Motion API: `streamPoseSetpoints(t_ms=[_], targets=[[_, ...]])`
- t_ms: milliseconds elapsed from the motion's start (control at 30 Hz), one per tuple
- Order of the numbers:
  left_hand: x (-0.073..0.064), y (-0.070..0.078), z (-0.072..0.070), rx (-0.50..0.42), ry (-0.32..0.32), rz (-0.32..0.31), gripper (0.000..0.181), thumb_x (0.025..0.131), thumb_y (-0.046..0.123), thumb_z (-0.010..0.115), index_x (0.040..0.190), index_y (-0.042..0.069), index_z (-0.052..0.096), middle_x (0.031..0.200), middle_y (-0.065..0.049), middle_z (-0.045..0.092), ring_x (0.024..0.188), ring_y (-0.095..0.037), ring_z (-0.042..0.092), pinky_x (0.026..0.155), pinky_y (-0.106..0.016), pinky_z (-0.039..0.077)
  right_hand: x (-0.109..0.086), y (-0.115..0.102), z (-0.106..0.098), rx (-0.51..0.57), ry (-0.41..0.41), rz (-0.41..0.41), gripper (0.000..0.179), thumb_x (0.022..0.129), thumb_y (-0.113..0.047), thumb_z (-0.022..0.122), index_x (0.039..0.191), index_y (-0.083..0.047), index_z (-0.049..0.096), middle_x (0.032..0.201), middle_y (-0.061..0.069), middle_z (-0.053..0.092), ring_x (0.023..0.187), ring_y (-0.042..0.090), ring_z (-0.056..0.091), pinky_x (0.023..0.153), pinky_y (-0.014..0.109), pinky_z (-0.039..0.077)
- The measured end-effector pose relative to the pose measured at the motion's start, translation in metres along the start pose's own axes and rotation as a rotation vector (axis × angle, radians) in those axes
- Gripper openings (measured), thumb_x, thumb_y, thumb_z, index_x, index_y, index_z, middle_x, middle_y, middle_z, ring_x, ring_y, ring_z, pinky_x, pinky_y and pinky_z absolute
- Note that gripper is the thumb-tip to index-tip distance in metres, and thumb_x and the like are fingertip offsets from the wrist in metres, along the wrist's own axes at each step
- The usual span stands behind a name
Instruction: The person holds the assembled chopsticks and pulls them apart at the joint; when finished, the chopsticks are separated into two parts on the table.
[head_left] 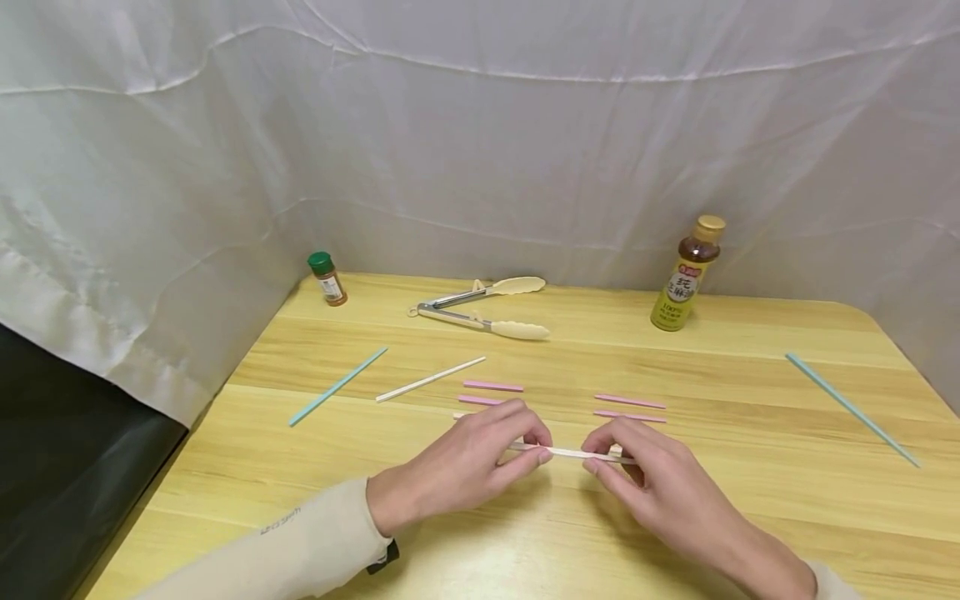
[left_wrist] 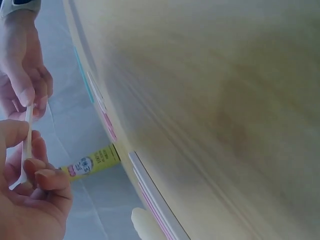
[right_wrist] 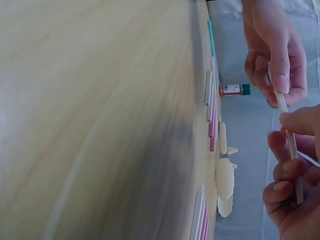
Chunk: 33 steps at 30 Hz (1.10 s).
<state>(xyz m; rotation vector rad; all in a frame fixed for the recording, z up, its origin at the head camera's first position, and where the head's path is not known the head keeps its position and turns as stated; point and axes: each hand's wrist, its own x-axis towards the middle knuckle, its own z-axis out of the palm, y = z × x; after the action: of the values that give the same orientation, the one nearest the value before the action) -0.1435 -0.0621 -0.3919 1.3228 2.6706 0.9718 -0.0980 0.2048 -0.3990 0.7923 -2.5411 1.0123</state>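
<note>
In the head view, a slim white chopstick runs level between both hands over the front of the table. My left hand pinches its left part between thumb and fingers; my right hand pinches its right part, leaving a short stretch bare. The right wrist view shows the same chopstick raised off the table. Short pink sticks lie just beyond, one pair past the left hand and another pair past the right. Short white pieces lie near the hands, partly hidden by them.
Another white chopstick and a light blue one lie to the left; a second blue chopstick lies far right. Along the back are a green-capped spice jar, tongs and a sesame oil bottle. Curtains surround the wooden table.
</note>
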Motion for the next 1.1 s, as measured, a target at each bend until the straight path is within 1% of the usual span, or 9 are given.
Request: streamPoseSetpoints(t_ms=[133,233,400,467,533,633,767,1000,1100], targets=[[0.0,0.004,0.003,-0.012,-0.003,-0.009,0.012,0.112,0.028,0.065,0.119,0.019,0.069,0.112,0.009,0.068,0.099,-0.005,0.063,0.089,-0.018,0.053,-0.001,0.0,0.001,-0.01,0.001,0.011,0.022,0.098,-0.014,0.083,0.102,-0.032,0.071,0.082,-0.023,0.053,0.065,-0.007,0.038,0.055,0.017,0.038],[0.002,0.006,0.005,-0.01,-0.008,0.0,0.015,0.112,0.03,0.064,0.119,0.019,0.069,0.113,0.008,0.07,0.101,-0.004,0.064,0.091,-0.017,0.053,-0.001,-0.001,0.001,-0.013,-0.002,0.005,0.024,0.097,-0.012,0.082,0.101,-0.033,0.071,0.085,-0.024,0.058,0.067,-0.007,0.04,0.057,0.018,0.041],[0.003,0.009,0.007,-0.005,-0.02,0.012,0.017,0.114,0.032,0.061,0.119,0.018,0.069,0.115,0.008,0.07,0.108,-0.002,0.065,0.095,-0.016,0.053,0.0,-0.003,0.001,-0.032,-0.019,-0.002,0.012,0.101,-0.016,0.08,0.102,-0.027,0.076,0.094,-0.025,0.071,0.078,-0.009,0.057,0.066,0.021,0.055],[0.003,0.01,0.007,-0.008,-0.023,0.011,0.016,0.114,0.031,0.06,0.119,0.019,0.069,0.114,0.009,0.07,0.108,-0.001,0.065,0.095,-0.016,0.053,0.001,-0.003,0.0,-0.038,-0.03,-0.009,0.01,0.101,-0.015,0.079,0.102,-0.025,0.078,0.093,-0.025,0.073,0.079,-0.009,0.059,0.067,0.023,0.056],[0.003,0.01,0.007,-0.011,-0.025,0.013,0.016,0.114,0.031,0.06,0.118,0.019,0.069,0.114,0.009,0.07,0.107,0.0,0.064,0.094,-0.016,0.053,0.001,-0.002,-0.002,-0.04,-0.04,-0.026,0.012,0.1,-0.012,0.079,0.101,-0.024,0.079,0.089,-0.025,0.072,0.076,-0.01,0.057,0.065,0.021,0.055],[0.003,0.01,0.007,-0.018,-0.027,0.018,0.014,0.114,0.031,0.061,0.116,0.019,0.069,0.112,0.009,0.07,0.104,0.0,0.063,0.091,-0.015,0.052,0.001,0.0,-0.003,-0.036,-0.049,-0.064,0.015,0.1,-0.01,0.079,0.099,-0.024,0.078,0.082,-0.026,0.067,0.069,-0.011,0.05,0.06,0.017,0.047],[0.003,0.01,0.006,-0.029,-0.031,0.023,0.012,0.113,0.029,0.062,0.114,0.018,0.067,0.11,0.008,0.07,0.101,0.0,0.062,0.088,-0.014,0.052,0.0,0.003,-0.003,-0.008,-0.042,-0.125,0.019,0.099,-0.006,0.078,0.098,-0.024,0.076,0.077,-0.023,0.065,0.068,-0.012,0.048,0.059,0.009,0.042],[0.003,0.01,0.006,-0.03,-0.018,0.057,0.009,0.111,0.025,0.066,0.111,0.016,0.068,0.107,0.007,0.07,0.096,0.0,0.059,0.084,-0.012,0.049,-0.003,0.009,0.001,0.046,0.006,-0.231,0.02,0.096,-0.004,0.079,0.1,-0.023,0.075,0.075,-0.019,0.064,0.068,-0.015,0.046,0.058,0.005,0.039],[0.002,0.009,0.007,-0.032,-0.008,0.074,0.008,0.111,0.024,0.066,0.11,0.016,0.068,0.105,0.007,0.069,0.092,0.0,0.057,0.081,-0.011,0.048,-0.003,0.011,0.001,0.051,0.002,-0.247,0.018,0.098,-0.006,0.079,0.102,-0.024,0.075,0.076,-0.019,0.064,0.067,-0.015,0.045,0.057,0.004,0.039]])
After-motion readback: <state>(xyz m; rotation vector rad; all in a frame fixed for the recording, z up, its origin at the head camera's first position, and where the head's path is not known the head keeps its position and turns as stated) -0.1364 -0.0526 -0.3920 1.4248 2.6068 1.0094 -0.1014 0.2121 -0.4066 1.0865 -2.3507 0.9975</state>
